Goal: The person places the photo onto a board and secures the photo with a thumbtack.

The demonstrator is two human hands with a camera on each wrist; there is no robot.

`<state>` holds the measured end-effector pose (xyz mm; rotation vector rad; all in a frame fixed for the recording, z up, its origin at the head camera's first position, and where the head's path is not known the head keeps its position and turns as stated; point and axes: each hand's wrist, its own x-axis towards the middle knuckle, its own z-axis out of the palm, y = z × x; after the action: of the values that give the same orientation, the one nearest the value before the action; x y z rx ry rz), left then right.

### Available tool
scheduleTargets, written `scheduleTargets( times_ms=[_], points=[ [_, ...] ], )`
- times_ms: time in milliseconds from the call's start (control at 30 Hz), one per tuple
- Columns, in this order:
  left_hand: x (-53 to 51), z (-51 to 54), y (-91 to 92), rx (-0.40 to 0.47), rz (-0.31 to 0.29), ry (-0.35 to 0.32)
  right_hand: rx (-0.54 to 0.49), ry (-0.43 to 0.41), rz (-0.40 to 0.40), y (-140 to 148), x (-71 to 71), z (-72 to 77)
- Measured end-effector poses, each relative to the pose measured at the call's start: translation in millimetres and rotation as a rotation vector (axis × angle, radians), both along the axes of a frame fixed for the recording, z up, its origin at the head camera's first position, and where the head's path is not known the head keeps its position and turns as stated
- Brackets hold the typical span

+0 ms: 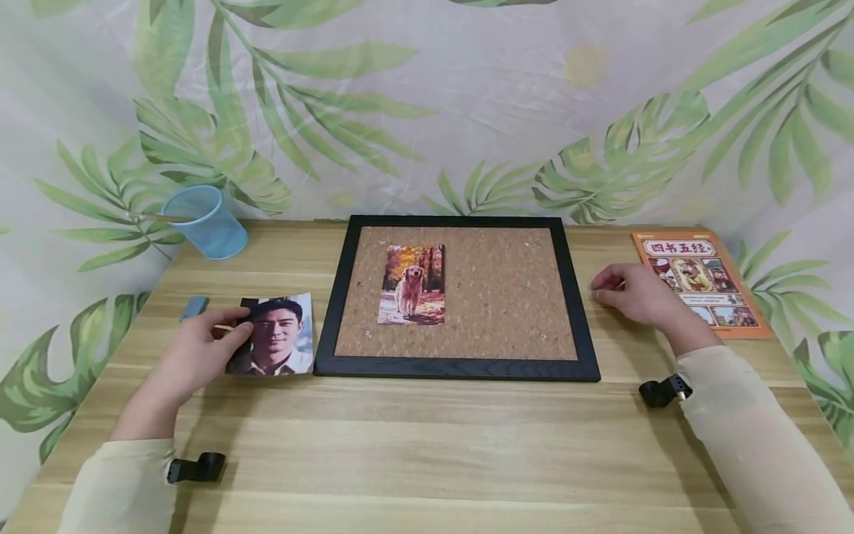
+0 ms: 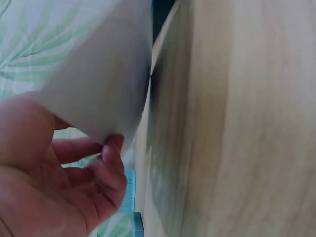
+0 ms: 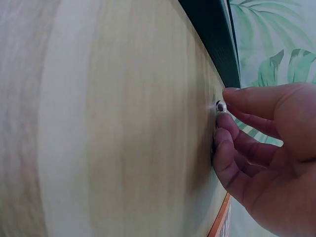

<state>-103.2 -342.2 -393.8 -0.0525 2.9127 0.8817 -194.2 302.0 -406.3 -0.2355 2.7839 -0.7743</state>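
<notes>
Head view: left grip [image 1: 195,348], mid-left of picture, pinches portrait photo [image 1: 279,341] by left edge; photo extends rightward, just left of corkboard [image 1: 500,297] at center, long axis unclear. Right grip [image 1: 637,297], mid-right, pinches small shiny object [image 3: 221,106], well apart from photo.

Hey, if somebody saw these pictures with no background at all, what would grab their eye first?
Probably the black-framed corkboard in the middle of the table, with a bright dog photo on its left half. To the board's left, the left hand pinches a portrait photo; to its right, the right hand holds a small shiny piece, near an orange-bordered book.
</notes>
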Motion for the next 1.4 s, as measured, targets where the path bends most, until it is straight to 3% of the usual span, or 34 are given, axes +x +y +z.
scheduleTargets(
  times_ms=[367,600,867,1400],
  points=[
    [5.2,9.5,8.4,0.131,0.114,0.157,0.024,0.007,-0.006,-0.1,-0.5,-2.0],
    [0.9,13.9,25.7,0.232,0.036,0.235,0.017,0.024,-0.009,-1.4,1.9,-0.9],
    [-10.2,15.8,48.2,0.204,-0.066,0.194,-0.008,0.044,-0.028,-0.4,6.8,-0.4],
    [-28.3,14.8,88.8,0.319,-0.161,0.105,-0.048,0.064,-0.039,-3.2,22.2,7.1]
  ],
)
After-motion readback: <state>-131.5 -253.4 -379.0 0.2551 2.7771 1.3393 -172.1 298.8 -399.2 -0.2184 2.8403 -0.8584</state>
